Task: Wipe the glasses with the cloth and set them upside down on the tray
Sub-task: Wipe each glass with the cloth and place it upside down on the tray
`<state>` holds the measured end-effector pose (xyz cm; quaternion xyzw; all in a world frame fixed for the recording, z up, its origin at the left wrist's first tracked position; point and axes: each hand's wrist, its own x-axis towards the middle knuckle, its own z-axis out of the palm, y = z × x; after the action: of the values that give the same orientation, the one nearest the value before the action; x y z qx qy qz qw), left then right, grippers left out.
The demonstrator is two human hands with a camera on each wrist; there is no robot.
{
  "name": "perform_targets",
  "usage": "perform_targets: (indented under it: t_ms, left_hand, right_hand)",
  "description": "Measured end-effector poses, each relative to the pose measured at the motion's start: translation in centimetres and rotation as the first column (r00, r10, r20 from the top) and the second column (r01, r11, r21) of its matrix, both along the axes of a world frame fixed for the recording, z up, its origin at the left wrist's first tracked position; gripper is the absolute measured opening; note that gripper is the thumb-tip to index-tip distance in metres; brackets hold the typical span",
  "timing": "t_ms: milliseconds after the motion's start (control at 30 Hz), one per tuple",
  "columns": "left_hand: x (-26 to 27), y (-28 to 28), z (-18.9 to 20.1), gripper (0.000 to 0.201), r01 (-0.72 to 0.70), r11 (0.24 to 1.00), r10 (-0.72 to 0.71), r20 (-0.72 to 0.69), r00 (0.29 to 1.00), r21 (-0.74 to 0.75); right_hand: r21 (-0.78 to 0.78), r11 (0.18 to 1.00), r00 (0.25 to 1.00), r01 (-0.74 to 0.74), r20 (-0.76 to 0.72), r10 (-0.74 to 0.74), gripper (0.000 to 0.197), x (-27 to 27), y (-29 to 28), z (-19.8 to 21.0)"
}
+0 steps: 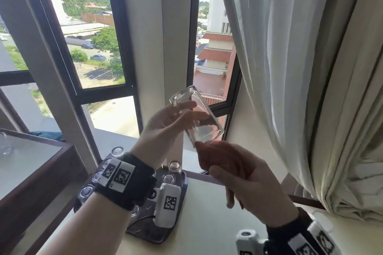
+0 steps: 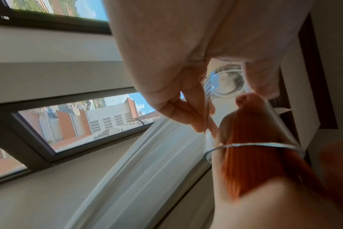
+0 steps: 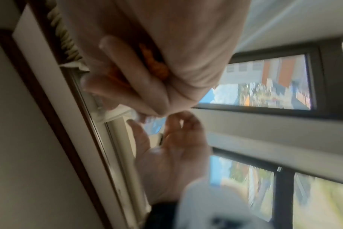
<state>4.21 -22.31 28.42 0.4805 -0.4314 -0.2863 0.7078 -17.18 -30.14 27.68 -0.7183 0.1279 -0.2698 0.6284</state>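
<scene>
My left hand (image 1: 178,118) grips a tall clear glass (image 1: 209,128) in the air in front of the window, tilted with its thick base up and left and its mouth down and right. At the mouth, my right hand (image 1: 238,174) holds a bunched orange cloth (image 1: 215,155). In the left wrist view the cloth (image 2: 245,155) reaches through the rim into the glass (image 2: 225,83), and my left fingers (image 2: 186,116) pinch the glass wall. The right wrist view shows my right hand (image 3: 147,80) curled round the cloth (image 3: 157,65). Below my left wrist, a dark tray (image 1: 145,232) carries several upside-down glasses (image 1: 175,166).
A white curtain (image 1: 290,68) hangs close on the right, beside the glass. The window (image 1: 93,47) is straight ahead. A glass-topped wooden side table (image 1: 31,161) stands at the left. The tray sits on a pale tabletop (image 1: 207,213).
</scene>
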Motion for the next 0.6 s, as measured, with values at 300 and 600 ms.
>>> perform_targets:
  t_ms: [300, 600]
  left_hand:
    - [2.2, 3.0, -10.1, 0.071, -0.396, 0.787, 0.198, 0.416, 0.888, 0.472]
    - [2.5, 2.5, -20.4, 0.051, -0.504, 0.512, 0.111, 0.528, 0.842, 0.695]
  right_hand:
    - [-0.351, 0.926, 0.981, 0.142, -0.078, -0.179, 0.033, -1.7, 0.6, -8.4]
    - [-0.789, 0.560, 0.884, 0.251, -0.049, -0.465, 0.049, -2.5, 0.9, -12.1]
